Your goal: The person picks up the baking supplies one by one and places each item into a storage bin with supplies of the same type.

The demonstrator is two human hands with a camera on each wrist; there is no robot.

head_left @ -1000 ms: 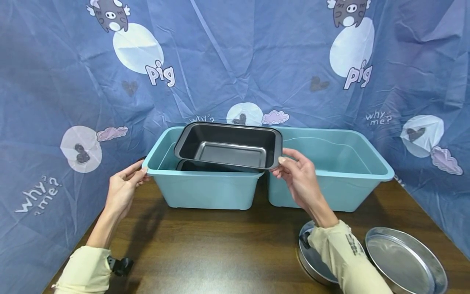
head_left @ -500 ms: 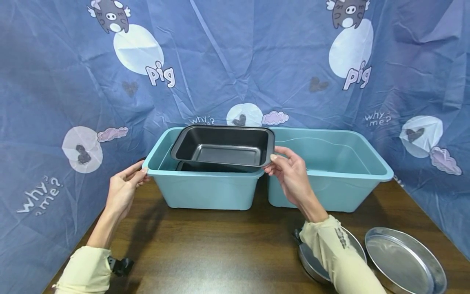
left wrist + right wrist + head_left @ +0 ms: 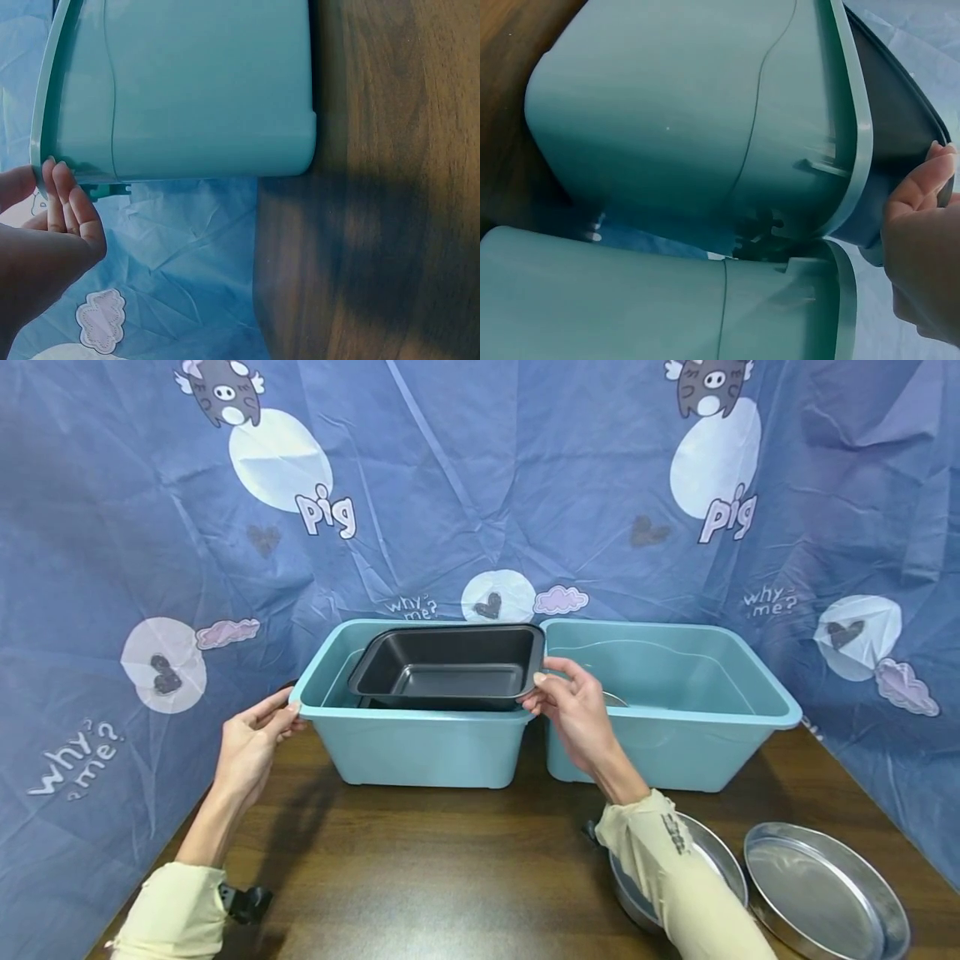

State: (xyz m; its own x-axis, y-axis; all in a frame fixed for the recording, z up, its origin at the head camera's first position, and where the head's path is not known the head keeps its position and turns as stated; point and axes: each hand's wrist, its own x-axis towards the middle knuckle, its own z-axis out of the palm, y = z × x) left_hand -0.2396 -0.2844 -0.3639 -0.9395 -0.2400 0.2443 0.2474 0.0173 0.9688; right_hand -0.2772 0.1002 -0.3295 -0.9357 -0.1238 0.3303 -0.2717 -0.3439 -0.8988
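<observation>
My right hand [image 3: 573, 714] pinches the right rim of a black rectangular loaf pan [image 3: 457, 664]. The pan hangs over the mouth of the left teal bin [image 3: 420, 747], its right end slightly higher than its left. Beneath it, a dark edge shows inside that bin, mostly hidden. My left hand [image 3: 251, 743] pinches the bin's front left rim corner, thumb on one side and fingers under the lip in the left wrist view. In the right wrist view the loaf pan [image 3: 889, 105] juts above the bin's rim, with my fingers on its edge.
A second teal bin [image 3: 675, 752] stands to the right, with a bit of a shiny rim [image 3: 613, 699] inside. Two round metal pans, one near my right sleeve [image 3: 716, 852] and a shallow pan [image 3: 825, 885], lie at the front right of the wooden table [image 3: 420, 868]. A blue printed cloth hangs behind.
My right hand has moved left and slightly down with the loaf pan, bringing it lower over the left bin. My left hand has stayed on the rim.
</observation>
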